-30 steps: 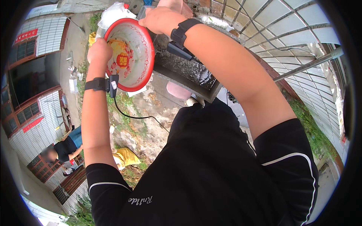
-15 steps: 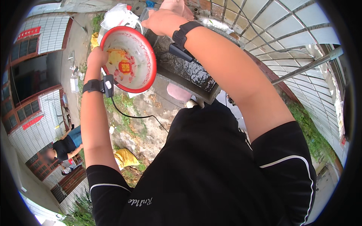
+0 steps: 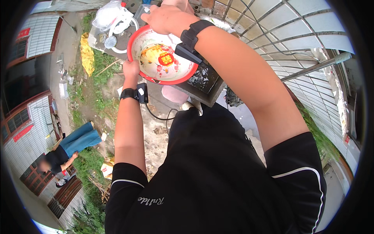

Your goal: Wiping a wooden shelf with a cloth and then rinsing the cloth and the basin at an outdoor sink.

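A white basin with a red rim and a red and yellow flower pattern inside is tilted over the stone sink. My left hand is closed on the basin's left rim. My right hand is above the basin's far rim, its thumb pointing left and its other fingers mostly hidden. Something pink shows just beyond my right hand, too cut off to name. Dark water glints in the sink beside the basin.
A white plastic bag and a pale hose lie left of the basin. A rounded pink object sits below the sink. Metal bars rise on the right. Another person is at far left, near a yellow sack.
My left hand has moved the basin right, over the sink, and its inside now faces me more. My right hand has stayed near the far side, shifting slightly.
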The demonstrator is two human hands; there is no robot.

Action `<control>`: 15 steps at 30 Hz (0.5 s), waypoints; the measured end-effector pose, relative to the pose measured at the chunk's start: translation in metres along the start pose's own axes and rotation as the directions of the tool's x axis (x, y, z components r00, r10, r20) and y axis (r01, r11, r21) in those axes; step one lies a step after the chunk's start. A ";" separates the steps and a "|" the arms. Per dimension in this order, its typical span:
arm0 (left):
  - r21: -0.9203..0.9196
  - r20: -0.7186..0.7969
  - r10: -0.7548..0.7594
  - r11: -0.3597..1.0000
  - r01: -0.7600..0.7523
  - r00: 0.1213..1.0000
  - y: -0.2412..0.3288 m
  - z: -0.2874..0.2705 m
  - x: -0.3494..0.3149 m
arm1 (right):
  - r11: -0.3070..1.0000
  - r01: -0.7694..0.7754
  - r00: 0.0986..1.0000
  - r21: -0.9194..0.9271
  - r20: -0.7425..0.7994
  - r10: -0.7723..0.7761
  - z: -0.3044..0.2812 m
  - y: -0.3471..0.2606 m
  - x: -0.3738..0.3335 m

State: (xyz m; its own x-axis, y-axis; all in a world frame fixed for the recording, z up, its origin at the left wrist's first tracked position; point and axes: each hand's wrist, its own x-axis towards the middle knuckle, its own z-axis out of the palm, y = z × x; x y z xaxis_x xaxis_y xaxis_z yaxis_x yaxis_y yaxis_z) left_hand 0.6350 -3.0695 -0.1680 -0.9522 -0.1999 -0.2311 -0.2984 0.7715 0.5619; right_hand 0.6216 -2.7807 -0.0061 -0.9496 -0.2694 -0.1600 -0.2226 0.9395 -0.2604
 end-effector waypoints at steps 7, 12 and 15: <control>-0.471 0.129 -0.211 0.847 0.247 0.969 -0.025 0.077 -0.037 | 0.998 0.045 0.999 -0.032 -0.001 -0.045 0.008 0.006 0.003; -0.536 0.160 -0.162 0.814 0.224 0.974 -0.029 0.119 -0.040 | 0.999 0.029 0.999 0.016 -0.018 -0.029 0.005 0.002 0.009; -0.572 0.268 -0.107 0.782 0.247 0.958 -0.040 0.129 -0.040 | 0.999 0.052 0.998 0.015 -0.029 -0.051 -0.010 -0.005 0.004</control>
State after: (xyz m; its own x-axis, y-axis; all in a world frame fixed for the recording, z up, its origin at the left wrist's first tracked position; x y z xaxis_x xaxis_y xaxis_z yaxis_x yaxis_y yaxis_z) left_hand 0.6934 -3.0141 -0.2836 -0.8622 -0.1118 -0.4940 -0.5064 0.2081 0.8368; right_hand 0.6161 -2.7840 0.0042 -0.9429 -0.3111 -0.1190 -0.2683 0.9210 -0.2823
